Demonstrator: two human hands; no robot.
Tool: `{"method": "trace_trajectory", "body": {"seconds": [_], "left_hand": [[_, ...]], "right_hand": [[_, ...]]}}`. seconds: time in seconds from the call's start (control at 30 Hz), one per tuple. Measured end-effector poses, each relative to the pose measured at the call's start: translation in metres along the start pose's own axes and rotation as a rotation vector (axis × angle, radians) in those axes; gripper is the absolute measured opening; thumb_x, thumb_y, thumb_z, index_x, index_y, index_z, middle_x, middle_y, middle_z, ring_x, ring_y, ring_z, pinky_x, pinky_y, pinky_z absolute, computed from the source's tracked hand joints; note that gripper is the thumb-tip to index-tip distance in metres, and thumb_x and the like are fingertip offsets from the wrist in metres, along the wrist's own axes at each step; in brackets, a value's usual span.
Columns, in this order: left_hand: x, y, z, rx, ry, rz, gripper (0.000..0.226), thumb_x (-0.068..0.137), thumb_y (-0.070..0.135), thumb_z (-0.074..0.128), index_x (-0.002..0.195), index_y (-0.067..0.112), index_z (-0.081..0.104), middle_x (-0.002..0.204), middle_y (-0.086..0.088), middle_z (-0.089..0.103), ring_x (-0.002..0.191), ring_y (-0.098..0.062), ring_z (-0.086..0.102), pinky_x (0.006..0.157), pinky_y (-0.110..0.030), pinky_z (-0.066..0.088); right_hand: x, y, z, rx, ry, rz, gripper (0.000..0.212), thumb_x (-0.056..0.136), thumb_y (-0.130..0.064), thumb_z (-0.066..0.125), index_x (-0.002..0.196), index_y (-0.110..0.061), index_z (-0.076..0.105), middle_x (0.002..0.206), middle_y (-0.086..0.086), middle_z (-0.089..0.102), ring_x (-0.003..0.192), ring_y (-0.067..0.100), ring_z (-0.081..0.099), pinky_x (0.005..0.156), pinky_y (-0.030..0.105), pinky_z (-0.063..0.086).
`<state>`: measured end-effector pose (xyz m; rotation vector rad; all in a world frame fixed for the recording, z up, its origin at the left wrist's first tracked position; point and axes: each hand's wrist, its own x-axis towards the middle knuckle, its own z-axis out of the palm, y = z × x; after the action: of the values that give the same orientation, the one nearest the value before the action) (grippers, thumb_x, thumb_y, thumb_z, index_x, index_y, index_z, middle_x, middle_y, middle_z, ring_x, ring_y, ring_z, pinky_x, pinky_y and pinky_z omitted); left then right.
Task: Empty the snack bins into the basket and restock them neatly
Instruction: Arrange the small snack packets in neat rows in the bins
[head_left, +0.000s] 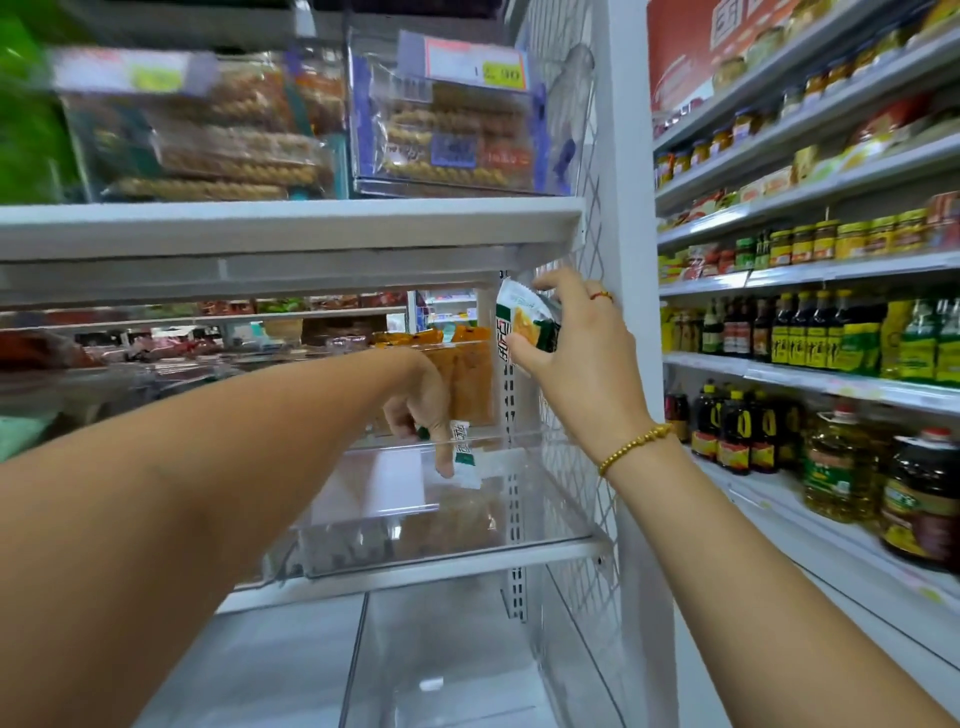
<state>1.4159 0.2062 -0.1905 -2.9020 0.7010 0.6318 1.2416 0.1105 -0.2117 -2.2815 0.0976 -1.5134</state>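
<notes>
My left hand (423, 410) reaches down into a clear plastic snack bin (519, 540) on the middle shelf, fingers closed on a small green-and-white snack packet (462, 449). The bin's floor looks nearly bare, with brownish packets showing through its front wall. My right hand (576, 343) is raised beside the bin, near the shelf's wire side panel, and grips several green, white and orange snack packets (524, 325). Behind the bin stand orange packets (457, 364) in another clear bin. No basket is in view.
Above, a white shelf (291, 223) carries clear bins of twisted biscuits (447, 135) with price tags. A white upright post (628, 260) stands to the right of the wire panel. The right aisle shelves hold oil bottles (836, 467) and jars (852, 239). Another clear bin (447, 665) sits below.
</notes>
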Motion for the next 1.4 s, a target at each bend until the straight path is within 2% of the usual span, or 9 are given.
{"method": "trace_trajectory", "body": {"seconds": [0.1, 0.3, 0.47, 0.63, 0.83, 0.9, 1.03, 1.23, 1.4], "left_hand": [[-0.016, -0.01, -0.003, 0.001, 0.19, 0.039, 0.047, 0.078, 0.023, 0.077, 0.115, 0.002, 0.058, 0.093, -0.004, 0.057, 0.076, -0.017, 0.056, 0.065, -0.019, 0.05], [-0.092, -0.036, 0.003, -0.055, 0.876, 0.16, 0.058, 0.069, 0.028, 0.083, 0.116, 0.007, 0.054, 0.11, -0.011, 0.062, 0.088, -0.023, 0.056, 0.071, -0.032, 0.046], [-0.196, -0.067, 0.07, -0.35, 1.149, 0.297, 0.05, 0.071, 0.029, 0.082, 0.104, 0.015, 0.046, 0.094, 0.001, 0.058, 0.082, -0.017, 0.053, 0.062, -0.028, 0.041], [-0.246, -0.117, 0.214, -0.607, 0.972, 0.302, 0.046, 0.066, 0.029, 0.084, 0.092, 0.019, 0.048, 0.074, 0.019, 0.057, 0.062, 0.006, 0.051, 0.05, -0.011, 0.038], [-0.232, -0.156, 0.39, -0.83, 0.603, 0.069, 0.039, 0.068, 0.021, 0.083, 0.086, 0.021, 0.049, 0.067, 0.01, 0.059, 0.055, 0.0, 0.053, 0.049, -0.013, 0.039], [-0.23, -0.164, 0.443, -0.844, 0.468, 0.047, 0.039, 0.069, 0.023, 0.083, 0.093, 0.023, 0.052, 0.079, 0.009, 0.065, 0.067, -0.009, 0.058, 0.055, -0.012, 0.043], [-0.23, -0.168, 0.505, -0.738, 0.256, -0.054, 0.063, 0.075, 0.032, 0.079, 0.127, 0.019, 0.047, 0.097, -0.003, 0.063, 0.083, -0.019, 0.059, 0.052, -0.017, 0.035], [-0.233, -0.174, 0.528, -0.516, -0.045, -0.028, 0.084, 0.082, 0.025, 0.074, 0.149, 0.012, 0.024, 0.101, 0.001, 0.062, 0.087, -0.014, 0.057, 0.072, -0.024, 0.043], [-0.24, -0.168, 0.548, -0.449, -0.18, 0.107, 0.086, 0.08, 0.02, 0.077, 0.15, 0.018, 0.027, 0.134, -0.01, 0.055, 0.115, -0.021, 0.058, 0.096, -0.033, 0.046]], "right_hand": [[-0.004, -0.007, -0.005, 0.045, 0.016, 0.01, 0.042, 0.085, -0.028, 0.068, 0.123, -0.022, 0.05, 0.117, 0.002, 0.054, 0.094, 0.011, 0.047, 0.072, 0.023, 0.04], [-0.023, -0.041, -0.022, 0.187, 0.092, 0.014, 0.04, 0.083, -0.027, 0.071, 0.118, -0.021, 0.053, 0.114, 0.001, 0.057, 0.092, 0.008, 0.051, 0.069, 0.016, 0.043], [-0.07, -0.085, -0.04, 0.394, 0.12, 0.115, 0.037, 0.082, -0.027, 0.073, 0.114, -0.021, 0.054, 0.107, -0.01, 0.058, 0.098, 0.006, 0.057, 0.078, 0.02, 0.051], [-0.149, -0.12, -0.033, 0.541, -0.034, 0.197, 0.037, 0.08, -0.019, 0.075, 0.111, -0.021, 0.054, 0.099, -0.021, 0.056, 0.083, -0.023, 0.051, 0.067, 0.0, 0.04], [-0.277, -0.11, 0.018, 0.523, -0.32, 0.476, 0.037, 0.079, -0.022, 0.077, 0.109, -0.02, 0.056, 0.102, -0.013, 0.061, 0.09, -0.004, 0.059, 0.077, 0.014, 0.048], [-0.331, -0.098, 0.034, 0.457, -0.378, 0.585, 0.039, 0.078, -0.024, 0.078, 0.11, -0.014, 0.058, 0.108, -0.002, 0.062, 0.102, 0.014, 0.059, 0.086, 0.029, 0.048], [-0.426, -0.084, 0.042, 0.383, -0.456, 0.784, 0.033, 0.082, -0.019, 0.075, 0.109, -0.013, 0.057, 0.107, 0.0, 0.061, 0.105, 0.02, 0.057, 0.078, 0.024, 0.041], [-0.465, -0.088, 0.033, 0.12, -0.726, 0.555, 0.035, 0.085, -0.024, 0.071, 0.116, -0.017, 0.055, 0.118, -0.001, 0.054, 0.107, 0.015, 0.051, 0.086, 0.029, 0.045], [-0.479, -0.091, 0.001, 0.136, -1.31, 0.531, 0.038, 0.08, -0.025, 0.076, 0.112, -0.023, 0.056, 0.125, -0.008, 0.054, 0.11, 0.012, 0.055, 0.091, 0.028, 0.05]]}}
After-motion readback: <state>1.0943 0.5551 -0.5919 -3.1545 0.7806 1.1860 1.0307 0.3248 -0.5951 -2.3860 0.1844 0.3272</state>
